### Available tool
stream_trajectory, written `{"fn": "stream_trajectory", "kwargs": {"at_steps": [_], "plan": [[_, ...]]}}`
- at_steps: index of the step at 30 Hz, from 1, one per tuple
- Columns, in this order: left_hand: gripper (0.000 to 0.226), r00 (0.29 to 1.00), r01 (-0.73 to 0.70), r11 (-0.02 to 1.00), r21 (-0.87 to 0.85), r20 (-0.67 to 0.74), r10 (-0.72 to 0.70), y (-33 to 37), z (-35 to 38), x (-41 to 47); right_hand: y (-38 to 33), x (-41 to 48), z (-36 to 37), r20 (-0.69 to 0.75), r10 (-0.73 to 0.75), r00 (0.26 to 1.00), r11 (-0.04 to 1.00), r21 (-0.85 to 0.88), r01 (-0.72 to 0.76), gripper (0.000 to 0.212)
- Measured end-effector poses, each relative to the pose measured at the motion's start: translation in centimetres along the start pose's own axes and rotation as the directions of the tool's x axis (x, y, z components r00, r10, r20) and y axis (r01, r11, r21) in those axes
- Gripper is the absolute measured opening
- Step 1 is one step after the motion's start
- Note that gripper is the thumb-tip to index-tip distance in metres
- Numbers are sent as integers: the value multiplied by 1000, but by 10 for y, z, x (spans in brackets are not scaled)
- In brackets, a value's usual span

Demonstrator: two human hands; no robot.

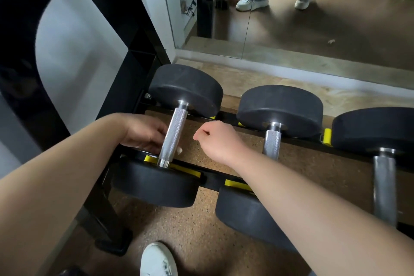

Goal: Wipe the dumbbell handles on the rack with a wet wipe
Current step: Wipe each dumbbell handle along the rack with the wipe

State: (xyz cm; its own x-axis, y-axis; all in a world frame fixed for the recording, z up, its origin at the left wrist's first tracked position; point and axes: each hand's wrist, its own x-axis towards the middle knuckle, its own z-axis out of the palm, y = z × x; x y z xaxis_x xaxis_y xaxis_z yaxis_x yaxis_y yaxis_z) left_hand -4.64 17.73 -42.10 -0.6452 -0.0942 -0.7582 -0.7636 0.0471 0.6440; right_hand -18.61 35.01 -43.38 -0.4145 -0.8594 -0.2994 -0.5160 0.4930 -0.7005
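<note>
Left handle point(173, 134): on the rack point(134, 69), in work; how much is wiped is unclear.
Wet wipe point(179, 149): white scrap just right of it.
Left hand point(143, 133): against its left side, fingertips hidden; grip can't be told.
Right hand point(217, 139): just right of it, curled, nothing seen held.
Remaining: middle handle point(272, 141) and right handle point(384, 184), likely undone.
Obstruction: right forearm crosses the middle handle.

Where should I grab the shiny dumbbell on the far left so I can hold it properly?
Grab the middle of its bumpy silver handle, coming from above and the right. The handle is thin enough to close around, and its rough pattern looks grippy; the black round ends are too wide. The left hand and the rack's post crowd its left side.
</note>
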Motion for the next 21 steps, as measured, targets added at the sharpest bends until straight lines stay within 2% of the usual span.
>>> {"fn": "stream_trajectory", "kwargs": {"at_steps": [1,2,4,5,6,8,10,12,14,16,19,21], "plan": [[18,997,-45,999,-4,-70,44,6,2,-1,0,0,0,-2,-3,1000,1000,-1,3,34],[20,974,-118,992,-37,-197,108,9,1,0,-1,0,0,-7,-5,1000,1000,-3,5,34],[28,886,-261,951,-166,-432,168,13,-4,4,-2,1,0,-23,-7,1000,1000,3,7,34],[30,852,-297,935,-195,-496,167,12,-4,6,-2,0,0,-33,-8,999,1000,12,9,35],[29,827,-291,946,-140,-534,176,9,-3,6,-2,0,-1,-40,-8,999,1000,27,9,35],[26,836,-166,979,123,-510,205,-3,2,-3,-3,-2,-2,-49,1,999,998,70,2,35],[33,900,-46,948,315,-398,176,-13,10,-18,-3,-3,-3,-37,14,999,996,89,-11,35],[39,927,12,933,360,-353,124,-22,15,-30,-5,-4,-3,14,23,1000,998,57,-23,36],[40,914,21,940,341,-387,120,-24,17,-31,-5,-3,-2,74,25,997,1000,11,-26,37],[29,861,-40,965,260,-481,165,-19,20,-24,-6,-3,-1,104,25,994,1000,-6,-24,37],[15,721,-196,974,117,-656,224,-10,17,-9,-6,-2,-1,94,17,995,1000,1,-17,36],[9,665,-253,963,92,-706,242,-7,16,-8,-6,-2,-2,102,13,995,1000,8,-13,35]]}}
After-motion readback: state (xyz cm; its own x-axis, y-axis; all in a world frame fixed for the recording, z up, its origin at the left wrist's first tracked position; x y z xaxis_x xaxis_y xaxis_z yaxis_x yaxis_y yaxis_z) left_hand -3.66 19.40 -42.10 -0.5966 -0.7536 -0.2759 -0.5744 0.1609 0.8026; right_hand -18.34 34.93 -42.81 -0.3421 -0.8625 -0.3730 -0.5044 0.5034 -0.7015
